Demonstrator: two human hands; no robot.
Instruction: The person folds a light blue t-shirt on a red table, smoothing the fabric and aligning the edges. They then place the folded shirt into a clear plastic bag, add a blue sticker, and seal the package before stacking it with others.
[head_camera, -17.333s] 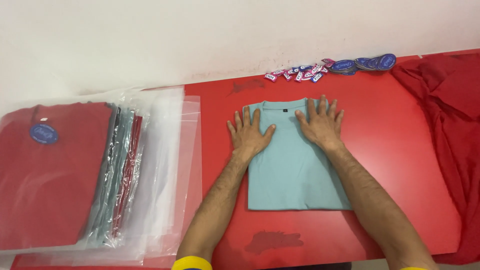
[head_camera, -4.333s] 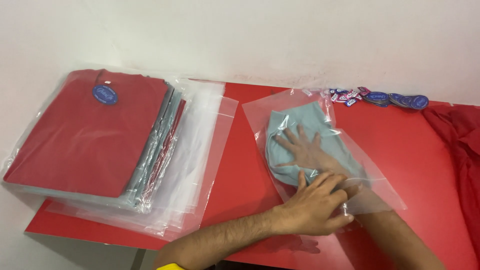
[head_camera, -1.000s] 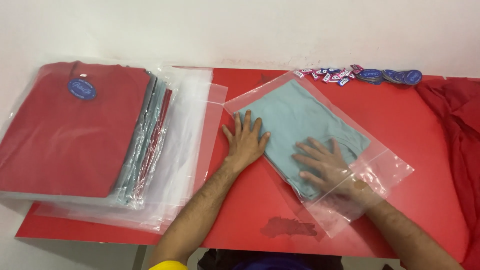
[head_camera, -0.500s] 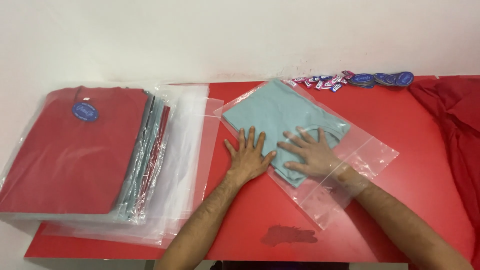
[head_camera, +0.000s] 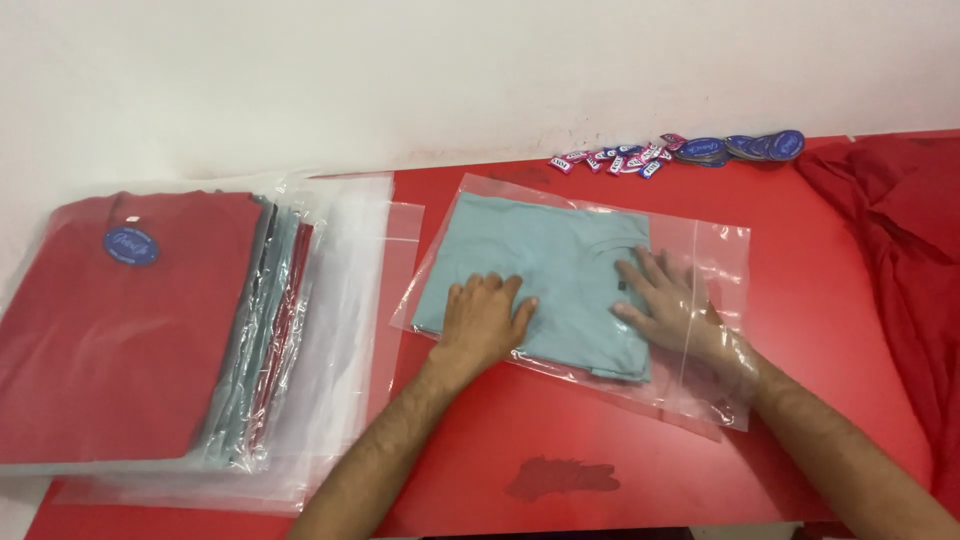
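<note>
Folded teal shirt (head_camera: 545, 265) lies bagged in clear bag (head_camera: 720, 250). Left hand (head_camera: 487, 320) presses flat atop it; right hand (head_camera: 668, 300), flat, reaches inside. Judged next: withdraw, seal opening.

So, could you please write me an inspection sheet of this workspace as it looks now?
Surface: red table, with a dark smudge near the front edge.
Job's things: folded pale blue shirt inside a clear bag, lying flat.
Clutter: stack of bagged shirts, a red one on top, with spare clear bags beside it; small labels and blue round stickers at the back edge; loose red cloth at the right.
Hands: left hand flat on top of the bag; right hand inside the bag, on the shirt.
Cables: nothing seen.
Surroundings: plain white wall.
</note>
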